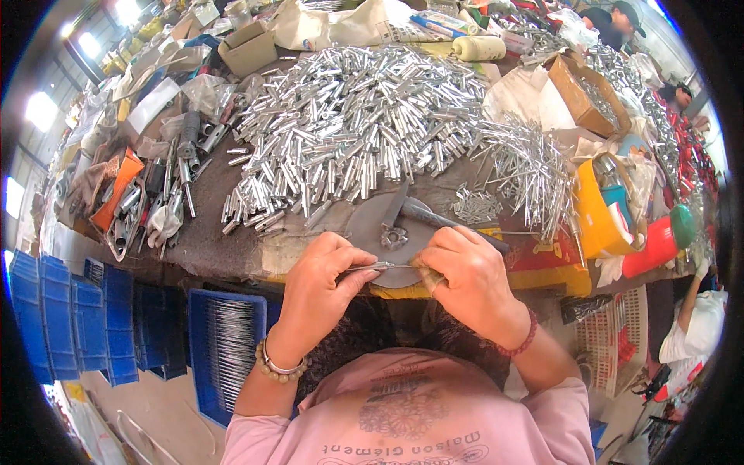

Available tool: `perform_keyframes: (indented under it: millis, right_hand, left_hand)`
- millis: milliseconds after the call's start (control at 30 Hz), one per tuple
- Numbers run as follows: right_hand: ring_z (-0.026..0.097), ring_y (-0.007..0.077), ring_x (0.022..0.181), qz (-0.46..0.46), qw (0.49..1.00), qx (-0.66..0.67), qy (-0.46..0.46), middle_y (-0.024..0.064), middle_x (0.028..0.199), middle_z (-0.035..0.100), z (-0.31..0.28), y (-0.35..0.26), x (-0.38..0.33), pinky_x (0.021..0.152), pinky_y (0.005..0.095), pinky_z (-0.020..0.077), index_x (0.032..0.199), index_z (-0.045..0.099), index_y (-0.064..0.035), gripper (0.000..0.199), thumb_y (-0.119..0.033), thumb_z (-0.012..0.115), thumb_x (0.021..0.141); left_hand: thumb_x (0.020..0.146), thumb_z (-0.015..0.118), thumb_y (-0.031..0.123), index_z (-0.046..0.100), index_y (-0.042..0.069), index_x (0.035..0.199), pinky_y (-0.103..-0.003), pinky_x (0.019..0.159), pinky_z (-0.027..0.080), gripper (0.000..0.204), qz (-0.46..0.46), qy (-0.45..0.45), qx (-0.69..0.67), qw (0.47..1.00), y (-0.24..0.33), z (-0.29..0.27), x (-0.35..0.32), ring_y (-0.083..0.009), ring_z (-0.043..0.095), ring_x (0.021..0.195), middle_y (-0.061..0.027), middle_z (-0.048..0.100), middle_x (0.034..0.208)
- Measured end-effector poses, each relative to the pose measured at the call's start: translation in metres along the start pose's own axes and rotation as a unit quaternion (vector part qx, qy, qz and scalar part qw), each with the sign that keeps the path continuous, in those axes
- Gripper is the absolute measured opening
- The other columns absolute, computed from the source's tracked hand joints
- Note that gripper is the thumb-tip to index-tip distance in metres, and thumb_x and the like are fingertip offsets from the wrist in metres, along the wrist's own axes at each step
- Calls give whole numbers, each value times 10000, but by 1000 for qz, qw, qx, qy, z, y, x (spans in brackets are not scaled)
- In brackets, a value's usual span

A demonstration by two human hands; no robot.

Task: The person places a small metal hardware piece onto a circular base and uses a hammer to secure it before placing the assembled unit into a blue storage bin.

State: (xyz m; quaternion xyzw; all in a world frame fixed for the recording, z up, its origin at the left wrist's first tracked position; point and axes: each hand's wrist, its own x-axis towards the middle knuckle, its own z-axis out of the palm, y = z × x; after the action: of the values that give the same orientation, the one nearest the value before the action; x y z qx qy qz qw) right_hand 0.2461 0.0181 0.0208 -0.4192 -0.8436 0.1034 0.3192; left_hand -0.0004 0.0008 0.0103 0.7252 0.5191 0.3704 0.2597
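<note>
Left hand (322, 275) and right hand (465, 271) pinch one thin metal rod (380, 266) between them. Behind lies a round grey disc (372, 221) (surface (209, 240) heaped with metal tubes (356, 124)).

A workshop: heaped metal tubes (356, 116) (bench-wide), blue crates (62, 318).

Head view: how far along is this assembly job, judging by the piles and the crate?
Done, it seems: a blue crate at the left holds rows of thin metal pieces. In hand: the left hand and right hand together pinch one slim metal part over the round plate. Left: a big heap of metal tubes and a pile of thin pins, so probably a lot remains.
</note>
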Motion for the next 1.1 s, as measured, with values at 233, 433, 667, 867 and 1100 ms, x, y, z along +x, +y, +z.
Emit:
perform_keyframes:
  millis: [233, 433, 667, 867, 1100]
  right_hand:
    - [663, 307, 923, -8, 1000, 19, -5, 76, 911, 639, 1, 6, 2, 836, 438, 563, 893, 749, -71, 86, -54, 786, 817]
    - [665, 312, 934, -25, 999, 22, -17, 73, 923, 649, 2, 8, 7, 849, 448, 553, 898, 753, -78, 78, -60, 767, 824]
    - [660, 314, 948, -25, 998, 49, -18, 81, 927, 641, 10, 13, 6, 850, 448, 551, 886, 749, -88, 64, -53, 713, 847]
    - [650, 300, 952, -44, 999, 16, -25, 76, 946, 629, 6, 9, 1, 847, 422, 563, 899, 764, -108, 77, -77, 705, 860]
    - [732, 324, 919, 114, 987, -66, 89, 99, 928, 726, -46, 52, -20, 808, 437, 596, 932, 788, -79, 81, -56, 800, 856]
  left_hand:
    - [857, 891, 89, 819, 58, 1027, -370, 730, 537, 187, 17, 17, -5, 1000, -7, 4, -3, -258, 673, 839, -74, 668, 928]
    - [856, 893, 89, 821, 64, 1027, -377, 720, 539, 187, 27, 34, 3, 999, -9, 7, -5, -259, 671, 826, -73, 658, 920]
    - [864, 865, 31, 814, 50, 1041, -361, 744, 533, 185, 25, 9, 27, 999, 2, 4, -3, -260, 668, 847, -86, 654, 934]
    - [875, 852, 63, 810, 75, 1023, -406, 747, 550, 154, 46, -5, 72, 996, 8, 1, 0, -300, 687, 873, -87, 669, 954]
    - [880, 845, -9, 793, 19, 1028, -327, 755, 515, 160, 25, -8, 33, 999, 3, 1, -2, -240, 655, 859, -89, 643, 941]
